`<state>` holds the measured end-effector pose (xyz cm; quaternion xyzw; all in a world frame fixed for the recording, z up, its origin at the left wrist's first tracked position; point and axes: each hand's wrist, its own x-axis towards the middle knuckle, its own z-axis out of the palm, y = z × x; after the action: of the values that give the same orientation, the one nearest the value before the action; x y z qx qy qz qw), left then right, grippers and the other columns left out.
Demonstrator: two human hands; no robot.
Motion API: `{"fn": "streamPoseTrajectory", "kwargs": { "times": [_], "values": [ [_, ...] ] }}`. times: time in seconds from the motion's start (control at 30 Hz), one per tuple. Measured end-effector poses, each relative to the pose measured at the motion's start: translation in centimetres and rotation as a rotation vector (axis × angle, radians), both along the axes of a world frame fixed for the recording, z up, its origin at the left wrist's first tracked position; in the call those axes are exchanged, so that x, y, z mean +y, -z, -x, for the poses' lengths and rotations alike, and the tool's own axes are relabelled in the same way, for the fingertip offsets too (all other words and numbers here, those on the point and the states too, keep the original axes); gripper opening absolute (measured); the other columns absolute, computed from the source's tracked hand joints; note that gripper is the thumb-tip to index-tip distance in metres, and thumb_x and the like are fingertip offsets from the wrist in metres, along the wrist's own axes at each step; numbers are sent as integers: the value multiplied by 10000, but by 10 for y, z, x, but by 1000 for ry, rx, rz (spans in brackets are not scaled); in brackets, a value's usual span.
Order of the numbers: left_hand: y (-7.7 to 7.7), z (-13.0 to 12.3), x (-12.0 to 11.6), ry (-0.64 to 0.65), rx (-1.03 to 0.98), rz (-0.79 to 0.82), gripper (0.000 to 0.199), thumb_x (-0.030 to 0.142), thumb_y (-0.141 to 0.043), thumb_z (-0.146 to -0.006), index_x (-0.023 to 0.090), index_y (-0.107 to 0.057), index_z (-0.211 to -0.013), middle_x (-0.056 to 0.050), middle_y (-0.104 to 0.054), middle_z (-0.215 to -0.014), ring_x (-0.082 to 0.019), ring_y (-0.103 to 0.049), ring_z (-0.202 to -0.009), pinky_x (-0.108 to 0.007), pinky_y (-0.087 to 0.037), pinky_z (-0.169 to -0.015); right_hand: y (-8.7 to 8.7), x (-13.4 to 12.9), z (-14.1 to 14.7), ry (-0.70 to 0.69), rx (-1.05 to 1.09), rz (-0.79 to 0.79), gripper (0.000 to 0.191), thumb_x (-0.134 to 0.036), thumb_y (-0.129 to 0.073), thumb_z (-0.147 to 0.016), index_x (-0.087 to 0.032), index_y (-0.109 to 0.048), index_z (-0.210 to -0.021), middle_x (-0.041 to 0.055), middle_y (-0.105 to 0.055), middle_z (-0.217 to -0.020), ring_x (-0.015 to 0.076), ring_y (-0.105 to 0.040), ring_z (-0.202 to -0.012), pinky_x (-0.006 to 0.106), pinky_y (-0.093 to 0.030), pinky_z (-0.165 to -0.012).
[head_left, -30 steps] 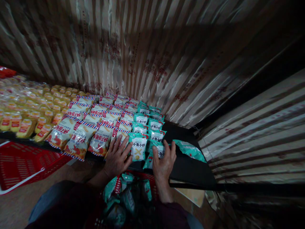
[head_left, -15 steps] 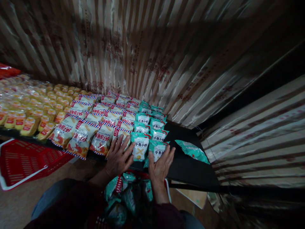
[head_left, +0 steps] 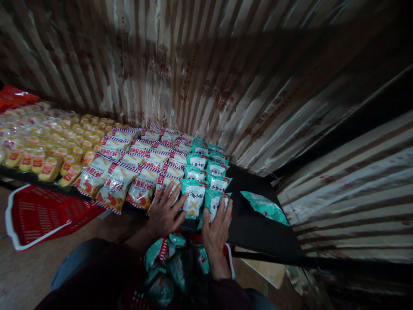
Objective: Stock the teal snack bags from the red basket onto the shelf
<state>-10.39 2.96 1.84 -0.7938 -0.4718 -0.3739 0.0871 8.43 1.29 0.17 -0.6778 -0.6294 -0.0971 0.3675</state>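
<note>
The right hand (head_left: 217,230) has drawn in toward the left, and the front right teal packet (head_left: 217,200) now stands squarer beside its neighbor. At far left, one red package (head_left: 14,97) lies beyond rows of yellow wrapped cakes (head_left: 50,167), too many to count, above a red basket (head_left: 35,211) on the brown floor (head_left: 19,275). White packets (head_left: 116,185) with striped edges, reading "鱼爱上虾", stand four across in front. The left hand (head_left: 164,213) rests with fingers spread over the fourth, fingertips at the front left teal packet (head_left: 193,200), marked "小鱼小虾" — one of two teal columns on the black counter (head_left: 254,232). The right hand's grip is apart, thumb and fingers laid on the front right teal packet. Below, a second basket (head_left: 231,262) holds more teal packets; right, one loose teal packet (head_left: 266,208) lies flat — all before wrinkled, striped sheeting (head_left: 193,77) printed with dark red flowers.
</note>
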Motion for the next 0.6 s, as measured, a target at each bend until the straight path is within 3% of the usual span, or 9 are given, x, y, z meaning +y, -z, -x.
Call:
{"fn": "streamPoseTrajectory", "kwargs": {
  "times": [0.17, 0.37, 0.6],
  "values": [
    [1, 1, -2, -32, -25, -33, 535, 410, -580, -847, 238, -527, -1350, -104, -472, -1453, -322, -313, -1411, -513, -242, -1146, 2, -7, -4, 7, -53, -115, 771, -517, -432, -928, -133, -129, -1524, 275, -152, -1552, 408, -182, -1428, 653, -307, -1034],
    [-1, 7, -5, -54, -13, -66, 519, 389, -572, -848, 206, -544, -1333, -127, -475, -1446, -327, -267, -1430, -516, -230, -1148, 7, -14, -6, -24, -88, -144, 771, -522, -453, -920, -150, -149, -1524, 261, -143, -1560, 424, -186, -1424, 679, -316, -1015],
    [0, 20, -11, -53, -1, -82, 512, 341, -530, -869, 157, -517, -1347, -153, -447, -1462, -322, -221, -1447, -524, -223, -1154, -9, -27, 23, -46, -179, -219, 698, -388, -514, -926, -234, -184, -1522, 184, -143, -1588, 429, -163, -1433, 698, -293, -1025]
  ]
}}
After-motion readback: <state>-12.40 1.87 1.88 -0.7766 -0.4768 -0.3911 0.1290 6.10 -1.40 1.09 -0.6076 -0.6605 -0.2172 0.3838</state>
